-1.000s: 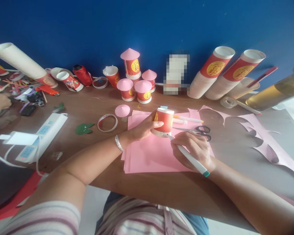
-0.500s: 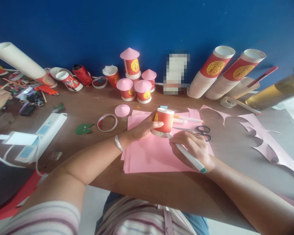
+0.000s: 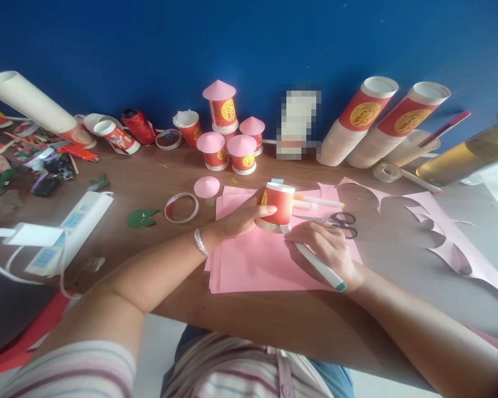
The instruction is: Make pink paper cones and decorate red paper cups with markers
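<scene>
One red cup [image 3: 281, 202] is gripped by the left hand [image 3: 244, 215], a marker [image 3: 321, 265] by the right hand [image 3: 328, 247].

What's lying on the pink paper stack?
Scissors, an orange-tipped marker and a pale marker lie toward its right. The left hand holds a red cup over it. Anything behind the cup or under the right hand is hidden.

The location is a craft work area: a brown table [image 3: 157, 179] against a blue wall [image 3: 149, 50]. Identifying items include a white marker [image 3: 321, 267], scissors [image 3: 336, 223], pink paper [image 3: 249, 265], a tape roll [image 3: 380, 174], red thread [image 3: 139, 127] and stacked paper cups [image 3: 361, 119] (several nearby cups [image 3: 223, 113] carry pink cone roofs [image 3: 219, 91]).
</scene>
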A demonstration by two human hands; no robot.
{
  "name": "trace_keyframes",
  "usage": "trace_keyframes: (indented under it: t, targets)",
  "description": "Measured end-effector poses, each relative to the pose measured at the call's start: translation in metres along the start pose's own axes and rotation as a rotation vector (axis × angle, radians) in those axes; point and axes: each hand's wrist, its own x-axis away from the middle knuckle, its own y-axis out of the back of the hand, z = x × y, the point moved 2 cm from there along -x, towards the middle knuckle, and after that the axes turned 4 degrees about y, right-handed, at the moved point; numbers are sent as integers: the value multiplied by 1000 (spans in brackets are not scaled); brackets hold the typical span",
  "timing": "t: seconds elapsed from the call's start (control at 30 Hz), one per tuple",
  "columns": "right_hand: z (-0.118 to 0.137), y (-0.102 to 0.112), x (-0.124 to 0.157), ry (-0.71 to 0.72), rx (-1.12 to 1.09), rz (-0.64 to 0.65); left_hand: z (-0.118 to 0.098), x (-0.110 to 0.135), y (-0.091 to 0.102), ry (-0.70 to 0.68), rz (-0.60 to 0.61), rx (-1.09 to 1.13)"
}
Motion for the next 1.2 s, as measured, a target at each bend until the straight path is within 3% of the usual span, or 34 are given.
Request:
trace_keyframes:
  t: [0.43, 0.73, 1.2]
  targets:
    - [0, 0, -1, -25, 56, -25, -1, -2, -5, 15, 66, -10]
    - [1, 2, -1, -28, 72, -1, 4, 0, 4, 24, -18, 27]
    - [4, 4, -3, -8, 48, -10, 4, -1, 3, -1, -5, 26]
